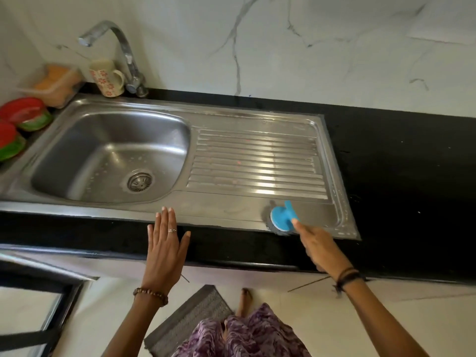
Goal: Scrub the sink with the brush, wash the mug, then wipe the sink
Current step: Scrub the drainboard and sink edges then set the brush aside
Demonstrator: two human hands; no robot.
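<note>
A person's right hand [315, 244] reaches toward a blue-handled brush [282, 218] standing on the front rim of a steel sink [216, 212], near its front right corner. One extended fingertip touches the blue handle; whether the other fingers are curled cannot be told from this angle. The left hand [166, 243] hovers flat and spread over the front edge of the black counter [399, 176], fingers straight, holding nothing, a ring on one finger. A bead bracelet circles the left wrist, dark cords the right. The basin lies at the left of the sink, the ribbed drainboard [257, 163] at its right. A cream mug [107, 77] with red flowers stands at the back left corner, just beside the base of the tap [123, 51]. A clear box holding something orange [58, 83] and red-and-green bowls [24, 117] sit along the counter's left edge. No readable writing shows on any item.
</note>
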